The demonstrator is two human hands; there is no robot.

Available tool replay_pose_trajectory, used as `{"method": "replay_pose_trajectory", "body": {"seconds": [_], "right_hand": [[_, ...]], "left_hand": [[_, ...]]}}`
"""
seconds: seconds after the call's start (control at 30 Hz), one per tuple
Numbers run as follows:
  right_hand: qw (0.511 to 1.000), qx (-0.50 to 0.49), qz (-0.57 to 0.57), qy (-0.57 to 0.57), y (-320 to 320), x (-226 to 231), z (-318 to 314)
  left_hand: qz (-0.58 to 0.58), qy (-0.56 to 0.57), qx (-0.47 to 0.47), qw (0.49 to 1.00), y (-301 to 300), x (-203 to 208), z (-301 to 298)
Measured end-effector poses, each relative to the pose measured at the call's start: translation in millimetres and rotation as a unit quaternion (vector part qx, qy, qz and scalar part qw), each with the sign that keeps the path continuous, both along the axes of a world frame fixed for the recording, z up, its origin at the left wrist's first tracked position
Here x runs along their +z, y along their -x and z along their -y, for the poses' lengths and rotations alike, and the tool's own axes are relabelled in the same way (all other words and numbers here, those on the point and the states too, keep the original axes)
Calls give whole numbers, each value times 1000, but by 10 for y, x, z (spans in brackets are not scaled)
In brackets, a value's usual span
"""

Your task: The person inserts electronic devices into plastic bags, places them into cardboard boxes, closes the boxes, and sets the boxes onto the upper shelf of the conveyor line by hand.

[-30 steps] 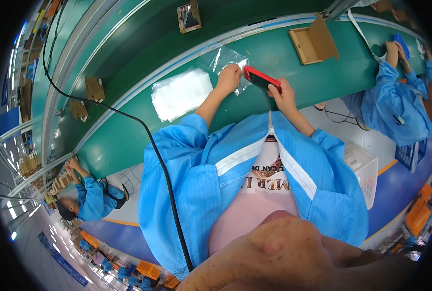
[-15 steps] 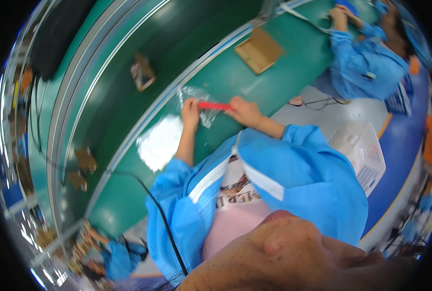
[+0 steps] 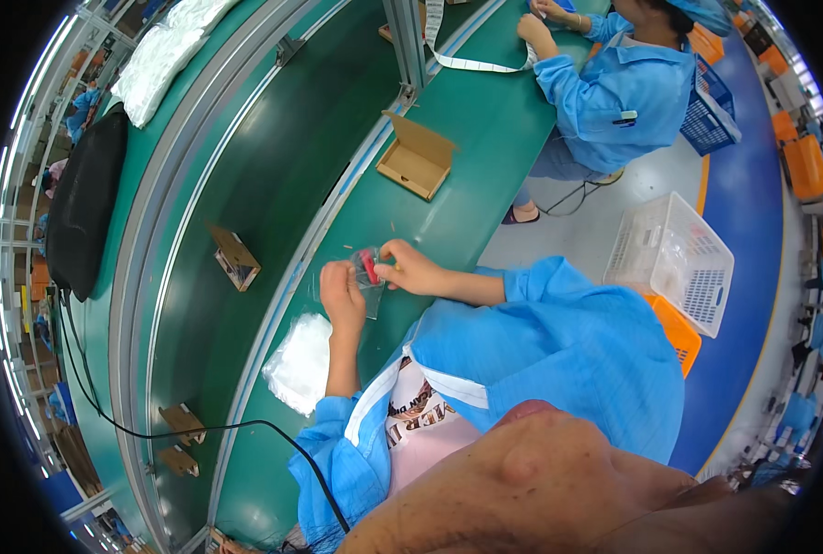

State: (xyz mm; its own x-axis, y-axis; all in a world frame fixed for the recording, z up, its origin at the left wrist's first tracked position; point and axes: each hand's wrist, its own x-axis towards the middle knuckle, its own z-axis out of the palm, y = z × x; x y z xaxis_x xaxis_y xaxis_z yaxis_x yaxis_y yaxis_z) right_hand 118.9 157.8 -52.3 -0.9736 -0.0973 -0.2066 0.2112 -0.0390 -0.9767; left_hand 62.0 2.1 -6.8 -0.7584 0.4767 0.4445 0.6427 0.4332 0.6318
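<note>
My left hand (image 3: 342, 295) is closed at the left edge of a clear plastic bag (image 3: 372, 300), gripping it above the green bench. A short red piece (image 3: 367, 266) lies between my two hands, against or inside the bag; I cannot tell which. My right hand (image 3: 411, 269) pinches at the red piece's right side, thumb and fingers close together. Just below my left hand a stack of white, shiny plastic bags (image 3: 299, 365) rests on the bench. Beyond my hands stands a small brown cardboard box (image 3: 416, 171) with its lid up.
Left of the bench's metal rail runs a dark green conveyor belt (image 3: 273, 175), carrying an open carton (image 3: 236, 258). A black cable (image 3: 236, 425) crosses at lower left. A co-worker (image 3: 615, 92) sits at upper right; a white plastic basket (image 3: 672, 263) stands on the floor.
The long red strip held stretched between both hands now shows as a short piece by the bag. My hands have come closer together. The whole view has shifted.
</note>
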Motion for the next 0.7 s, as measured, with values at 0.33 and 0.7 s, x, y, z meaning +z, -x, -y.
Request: {"method": "replay_pose_trajectory", "body": {"seconds": [0.33,0.7], "right_hand": [[833,-46,272,479,280,-375,17],[969,-18,109,220,201,271,-1]], "left_hand": [[-89,106,-188,972,-285,169,-218],[635,-430,11,642,45,-432,98]]}}
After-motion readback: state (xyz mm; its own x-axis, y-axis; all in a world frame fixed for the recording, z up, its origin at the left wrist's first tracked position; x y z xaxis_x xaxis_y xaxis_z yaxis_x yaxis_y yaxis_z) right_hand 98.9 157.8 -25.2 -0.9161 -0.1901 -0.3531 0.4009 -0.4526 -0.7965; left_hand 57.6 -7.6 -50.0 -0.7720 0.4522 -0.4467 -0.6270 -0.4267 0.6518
